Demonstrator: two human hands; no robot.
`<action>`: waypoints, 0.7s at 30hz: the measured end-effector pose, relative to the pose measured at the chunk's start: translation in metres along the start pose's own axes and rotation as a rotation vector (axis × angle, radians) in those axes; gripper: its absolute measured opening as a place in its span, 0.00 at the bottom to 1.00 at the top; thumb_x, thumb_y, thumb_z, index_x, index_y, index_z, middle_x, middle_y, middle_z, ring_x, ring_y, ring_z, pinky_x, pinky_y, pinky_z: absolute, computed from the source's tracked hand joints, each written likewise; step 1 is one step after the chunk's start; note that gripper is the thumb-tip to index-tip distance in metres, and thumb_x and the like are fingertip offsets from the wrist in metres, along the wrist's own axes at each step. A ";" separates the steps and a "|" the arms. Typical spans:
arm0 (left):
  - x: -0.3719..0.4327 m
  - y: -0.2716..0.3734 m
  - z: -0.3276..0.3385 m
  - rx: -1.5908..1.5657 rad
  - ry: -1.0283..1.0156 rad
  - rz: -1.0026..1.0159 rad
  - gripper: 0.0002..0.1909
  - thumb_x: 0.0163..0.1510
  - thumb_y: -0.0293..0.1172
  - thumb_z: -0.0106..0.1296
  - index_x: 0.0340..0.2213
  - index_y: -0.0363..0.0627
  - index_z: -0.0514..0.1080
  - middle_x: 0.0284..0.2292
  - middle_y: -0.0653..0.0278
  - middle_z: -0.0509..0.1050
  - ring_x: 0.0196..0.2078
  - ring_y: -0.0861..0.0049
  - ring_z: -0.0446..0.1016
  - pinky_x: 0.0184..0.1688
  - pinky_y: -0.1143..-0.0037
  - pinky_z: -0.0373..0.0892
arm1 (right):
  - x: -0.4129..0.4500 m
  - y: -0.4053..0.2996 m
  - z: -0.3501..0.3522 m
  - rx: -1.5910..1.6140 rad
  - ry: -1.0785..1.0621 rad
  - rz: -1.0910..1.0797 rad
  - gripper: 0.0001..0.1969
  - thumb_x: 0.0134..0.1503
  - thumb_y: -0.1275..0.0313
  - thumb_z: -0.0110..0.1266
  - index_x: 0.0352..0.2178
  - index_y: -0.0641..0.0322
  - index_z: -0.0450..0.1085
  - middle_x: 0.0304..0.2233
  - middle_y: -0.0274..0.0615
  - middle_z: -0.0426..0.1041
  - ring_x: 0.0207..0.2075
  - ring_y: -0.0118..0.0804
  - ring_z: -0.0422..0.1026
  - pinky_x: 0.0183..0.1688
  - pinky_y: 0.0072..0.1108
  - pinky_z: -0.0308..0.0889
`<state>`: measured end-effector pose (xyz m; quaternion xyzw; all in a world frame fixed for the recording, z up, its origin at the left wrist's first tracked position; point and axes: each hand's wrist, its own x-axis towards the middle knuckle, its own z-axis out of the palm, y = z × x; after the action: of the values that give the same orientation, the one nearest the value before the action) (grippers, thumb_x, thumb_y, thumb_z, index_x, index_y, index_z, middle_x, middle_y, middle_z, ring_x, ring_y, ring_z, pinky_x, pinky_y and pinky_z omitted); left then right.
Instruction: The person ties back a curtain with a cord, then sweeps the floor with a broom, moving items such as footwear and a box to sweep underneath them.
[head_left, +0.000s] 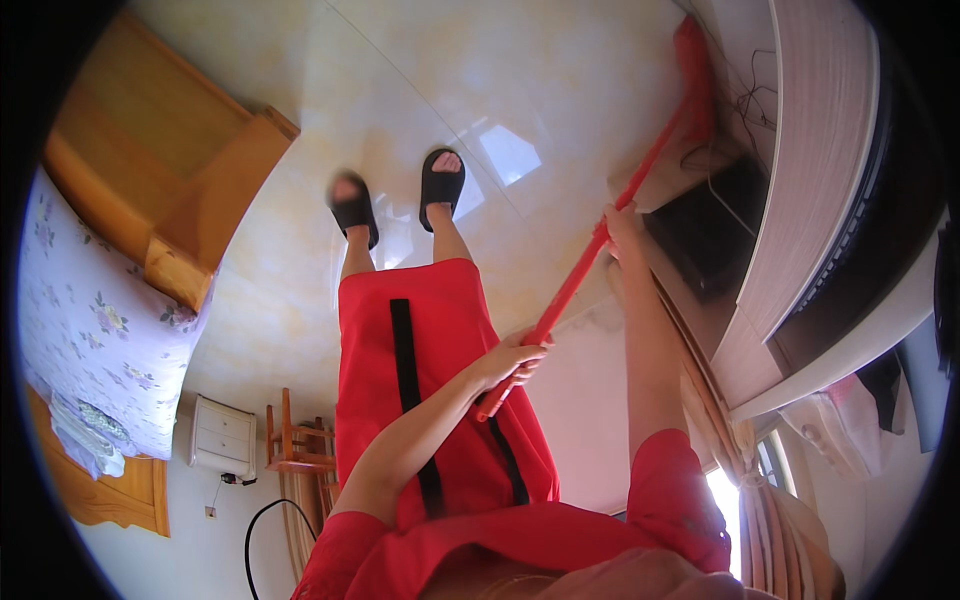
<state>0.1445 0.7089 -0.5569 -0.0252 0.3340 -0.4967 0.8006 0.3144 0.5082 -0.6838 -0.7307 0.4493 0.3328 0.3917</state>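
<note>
A long red handle (574, 289) runs from in front of my body towards the upper right. My left hand (516, 361) is closed around it near its lower end. Farther up, my right hand (622, 229) grips it with the arm stretched out. At the far end, a red head (696, 90), perhaps of a broom or mop, meets the floor beside the light wood-grain furniture; the picture does not settle its kind.
Black slippers (442, 187) are on my feet on the glossy floor. A dark box-like object (709, 225) and loose cables (754, 97) lie near the wood-grain furniture (802, 172). At left stand a wooden bed frame (217, 180) with a floral cover (112, 322), a white cabinet (223, 439) and a wooden chair (300, 450).
</note>
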 end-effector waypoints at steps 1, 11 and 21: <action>-0.007 0.006 -0.009 0.065 0.024 0.052 0.06 0.47 0.29 0.41 0.29 0.46 0.58 0.10 0.76 0.52 0.08 0.92 0.49 0.09 0.88 0.47 | 0.001 -0.006 0.014 0.038 -0.037 -0.012 0.23 0.42 0.78 0.40 0.41 0.60 0.42 0.16 0.42 0.57 0.12 0.34 0.60 0.13 0.25 0.61; -0.095 0.109 0.054 0.240 0.148 0.232 0.07 0.47 0.28 0.41 0.30 0.42 0.58 0.11 0.76 0.54 0.09 0.92 0.52 0.10 0.88 0.50 | -0.037 -0.132 0.088 0.083 -0.186 -0.124 0.20 0.41 0.80 0.39 0.36 0.65 0.41 0.16 0.42 0.56 0.13 0.33 0.60 0.15 0.26 0.62; -0.133 0.072 0.066 0.066 0.056 0.177 0.09 0.46 0.25 0.40 0.32 0.43 0.56 0.10 0.74 0.53 0.06 0.90 0.51 0.08 0.87 0.51 | -0.085 -0.122 0.086 -0.082 -0.284 -0.165 0.19 0.42 0.79 0.39 0.36 0.68 0.42 0.17 0.44 0.57 0.14 0.35 0.62 0.16 0.28 0.63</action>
<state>0.2000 0.8338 -0.4646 0.0449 0.3407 -0.4354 0.8321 0.3832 0.6522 -0.6201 -0.7261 0.3138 0.4177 0.4471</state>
